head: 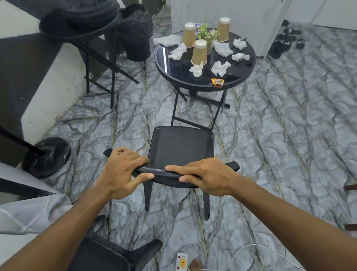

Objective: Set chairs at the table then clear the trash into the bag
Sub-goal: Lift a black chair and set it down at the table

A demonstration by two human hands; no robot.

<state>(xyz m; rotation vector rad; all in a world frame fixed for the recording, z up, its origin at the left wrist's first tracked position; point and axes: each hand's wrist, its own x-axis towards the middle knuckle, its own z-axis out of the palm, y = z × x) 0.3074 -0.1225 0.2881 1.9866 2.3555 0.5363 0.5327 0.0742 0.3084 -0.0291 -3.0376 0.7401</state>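
Observation:
A black chair (181, 147) stands on the floor in front of me, its seat facing the round black glass table (171, 74). My left hand (122, 170) and my right hand (206, 177) both grip the chair's curved backrest from above. On the table stand three upturned brown paper cups (199, 52), several crumpled white tissues (220, 68), an orange snack wrapper (217, 82) near the front rim and a small potted plant (207, 34). A bin lined with a black trash bag (137, 30) stands on the floor left of the table.
A second black chair (101, 259) sits low at my left. A folding black stand (91, 26) rises at the back left, a round fan base (46, 157) at left. A power strip (181, 266) with a white cable lies by my bare foot. Sandals (286, 40) lie far right.

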